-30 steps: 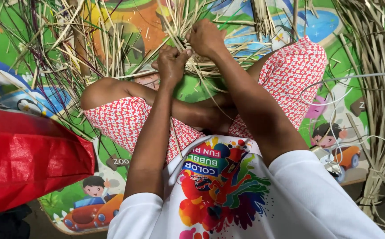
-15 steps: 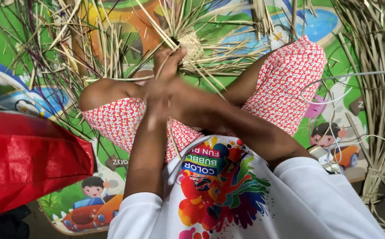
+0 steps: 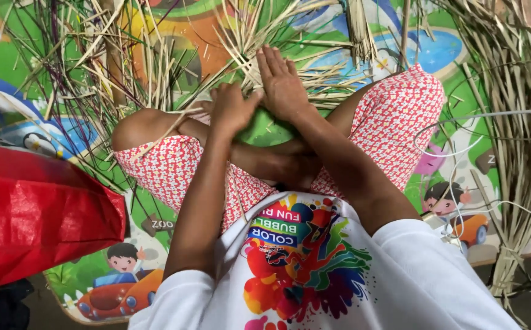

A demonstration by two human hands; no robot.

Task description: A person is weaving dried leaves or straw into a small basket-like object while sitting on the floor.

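I sit cross-legged on a colourful cartoon play mat [image 3: 180, 24] with a straw weaving in front of my shins. My right hand [image 3: 282, 82] lies flat, fingers stretched out, pressing down on the woven centre, which it hides. Loose pale straw strands [image 3: 244, 43] fan out from under it in all directions. My left hand [image 3: 232, 109] is curled just left of the right hand, touching it, and closed around strands at the near edge of the weaving.
A tangle of loose straw and purple stalks [image 3: 88, 61] lies at the far left. A tied bundle of dried straw [image 3: 516, 134] runs down the right side, with a white cable [image 3: 461, 131] looping beside it. A red bag [image 3: 33, 214] sits at my left.
My right hand swept back across my left arm, then returned and now rests flat on the weaving. My left hand has dropped slightly toward me, still on the strands.
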